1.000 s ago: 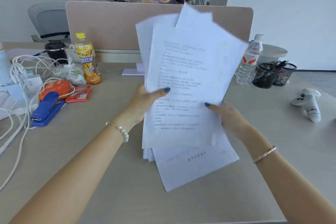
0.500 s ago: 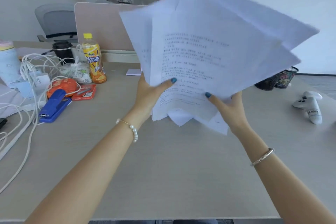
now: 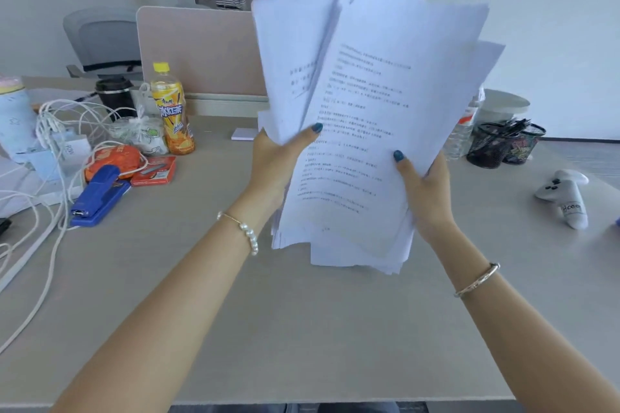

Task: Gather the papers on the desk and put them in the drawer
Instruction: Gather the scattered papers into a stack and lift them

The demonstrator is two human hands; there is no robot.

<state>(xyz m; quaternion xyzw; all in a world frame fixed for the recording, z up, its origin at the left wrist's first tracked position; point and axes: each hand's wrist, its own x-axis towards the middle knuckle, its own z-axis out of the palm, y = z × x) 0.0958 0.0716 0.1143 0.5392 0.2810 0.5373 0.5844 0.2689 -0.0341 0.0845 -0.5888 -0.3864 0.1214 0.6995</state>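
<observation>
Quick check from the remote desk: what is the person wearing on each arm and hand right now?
Both forearms are bare, with no sleeves in view. The left hand has a thin chain bracelet with a run of white pearls at the wrist. The right hand has a slim metallic bangle on the wrist. The visible thumbnails are painted dark teal-blue. No rings or watch show.

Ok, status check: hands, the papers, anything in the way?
Left hand and right hand both gripping the papers. Stack upright, uneven, above the desk. Drawer not in view. Nothing blocking.
</observation>
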